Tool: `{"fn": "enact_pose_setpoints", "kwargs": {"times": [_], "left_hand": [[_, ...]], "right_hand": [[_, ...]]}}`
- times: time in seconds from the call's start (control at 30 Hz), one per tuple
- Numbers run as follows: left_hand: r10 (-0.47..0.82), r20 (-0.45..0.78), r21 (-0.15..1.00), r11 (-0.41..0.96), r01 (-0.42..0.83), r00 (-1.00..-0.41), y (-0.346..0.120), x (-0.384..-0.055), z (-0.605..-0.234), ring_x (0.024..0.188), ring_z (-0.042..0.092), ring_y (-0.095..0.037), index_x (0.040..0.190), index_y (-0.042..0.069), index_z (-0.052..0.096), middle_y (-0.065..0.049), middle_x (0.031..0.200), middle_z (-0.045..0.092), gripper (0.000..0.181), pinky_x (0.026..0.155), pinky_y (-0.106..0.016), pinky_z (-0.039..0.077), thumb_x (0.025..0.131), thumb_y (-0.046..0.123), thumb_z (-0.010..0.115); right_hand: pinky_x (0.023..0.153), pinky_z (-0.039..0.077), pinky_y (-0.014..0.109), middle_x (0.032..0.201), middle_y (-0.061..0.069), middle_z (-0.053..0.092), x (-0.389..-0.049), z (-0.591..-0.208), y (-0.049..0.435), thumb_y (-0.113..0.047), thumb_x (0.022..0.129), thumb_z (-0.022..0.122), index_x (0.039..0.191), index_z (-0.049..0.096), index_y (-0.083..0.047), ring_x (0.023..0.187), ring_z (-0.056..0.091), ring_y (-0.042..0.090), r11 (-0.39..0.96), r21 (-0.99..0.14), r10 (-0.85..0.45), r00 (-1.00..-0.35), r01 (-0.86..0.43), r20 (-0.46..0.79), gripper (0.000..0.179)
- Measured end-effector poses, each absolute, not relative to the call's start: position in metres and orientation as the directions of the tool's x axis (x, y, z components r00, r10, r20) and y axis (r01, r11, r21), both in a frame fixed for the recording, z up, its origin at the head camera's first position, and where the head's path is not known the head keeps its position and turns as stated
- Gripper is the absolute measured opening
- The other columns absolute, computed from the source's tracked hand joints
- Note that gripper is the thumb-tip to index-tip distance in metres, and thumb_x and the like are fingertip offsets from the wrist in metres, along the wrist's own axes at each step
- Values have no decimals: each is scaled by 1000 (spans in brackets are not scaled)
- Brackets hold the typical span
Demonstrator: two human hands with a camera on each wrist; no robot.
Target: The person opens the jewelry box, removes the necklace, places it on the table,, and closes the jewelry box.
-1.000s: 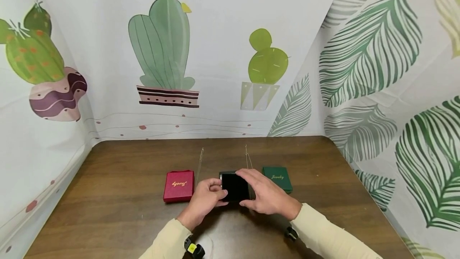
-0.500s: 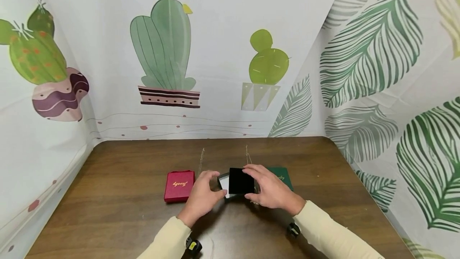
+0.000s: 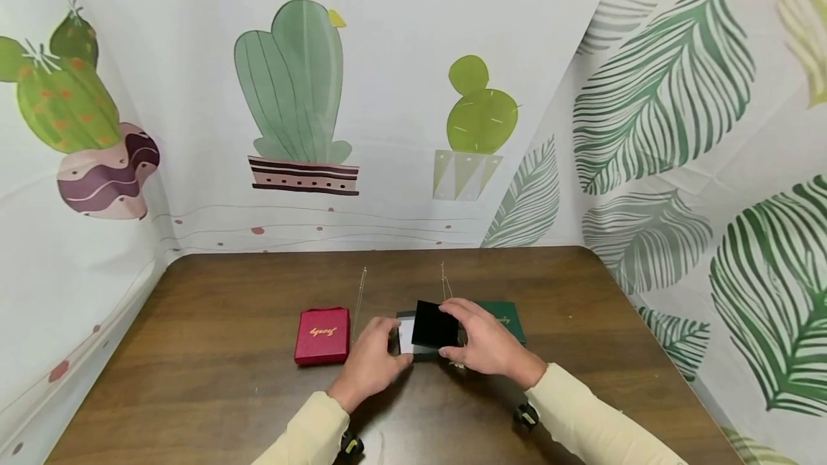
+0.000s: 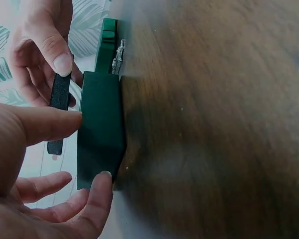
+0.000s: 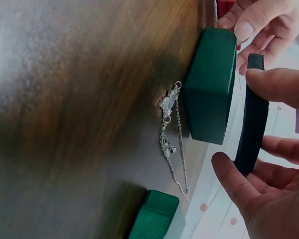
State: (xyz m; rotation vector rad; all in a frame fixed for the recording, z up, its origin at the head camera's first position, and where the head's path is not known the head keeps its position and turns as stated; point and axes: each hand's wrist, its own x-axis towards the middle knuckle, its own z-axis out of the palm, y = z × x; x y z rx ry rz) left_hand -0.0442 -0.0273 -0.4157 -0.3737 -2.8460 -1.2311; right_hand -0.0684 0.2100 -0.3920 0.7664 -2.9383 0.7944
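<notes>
A green jewelry box base point(image 3: 405, 337) stands on the table with part of its white inside showing. My left hand point(image 3: 368, 363) holds it at the left end, thumb at the near corner and fingers on the far side. My right hand point(image 3: 486, 344) pinches a black foam insert point(image 3: 434, 324) by its edges, tilted over the right part of the box. In the right wrist view the insert point(image 5: 254, 117) is apart from the box wall point(image 5: 212, 87). A silvery necklace point(image 5: 169, 104) with a clear-stone pendant lies beside the box.
A green lid point(image 3: 507, 318) with gold lettering lies behind my right hand. To the left is a red jewelry box point(image 3: 321, 337), and another fine necklace point(image 3: 360, 300) stretches along its right side. A patterned cloth point(image 3: 394, 92) hangs behind the table point(image 3: 213, 350).
The black insert has come up off the box and shifted right in my right hand, baring the white inside. My left hand has let go of the insert and now holds the box's left end.
</notes>
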Motion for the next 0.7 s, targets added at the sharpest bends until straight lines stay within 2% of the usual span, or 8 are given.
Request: {"fn": "enact_pose_setpoints", "kwargs": {"times": [0.1,0.23,0.43,0.53,0.63,0.7], "left_hand": [[222,81,716,665,212,-972,-28,-46,-415,128,60,-38,140,-6,56,-23,141,57,72,108,-55,51,81,21,87],[244,71,700,679,223,-967,-28,-47,-418,131,58,-40,145,-8,50,-25,147,53,83,110,-56,49,79,24,90],[224,67,682,701,208,-972,-25,-44,-420,124,60,-39,144,-5,52,-23,138,59,90,106,-55,51,76,38,92],[206,82,668,715,207,-975,-25,-42,-420,115,60,-34,142,-4,54,-20,130,63,92,99,-52,53,74,46,93],[216,98,656,721,226,-972,-26,-44,-419,110,60,-31,142,-2,54,-18,126,63,92,95,-49,53,73,44,94],[243,112,653,713,255,-964,-27,-46,-419,113,60,-34,143,-3,53,-19,130,61,93,97,-51,53,72,39,95]], "right_hand": [[103,55,50,148,10,58,-70,-392,210,-27,85,86,140,62,-10,131,61,29,749,-464,-476,-871,-473,121,63],[103,55,51,148,11,58,-70,-395,210,-28,85,86,139,63,-11,131,61,30,745,-454,-495,-861,-488,114,60],[100,56,49,148,10,58,-68,-396,211,-28,85,86,138,63,-11,125,64,27,763,-464,-450,-885,-450,120,60],[99,57,48,148,8,58,-68,-396,212,-28,85,86,138,63,-12,122,65,25,770,-466,-435,-893,-437,119,60],[97,57,47,148,8,58,-69,-395,213,-27,85,87,138,63,-13,121,64,25,767,-470,-440,-891,-437,111,60],[97,57,47,148,9,58,-69,-395,213,-27,84,87,138,64,-13,123,64,26,762,-466,-456,-884,-449,106,60]]}}
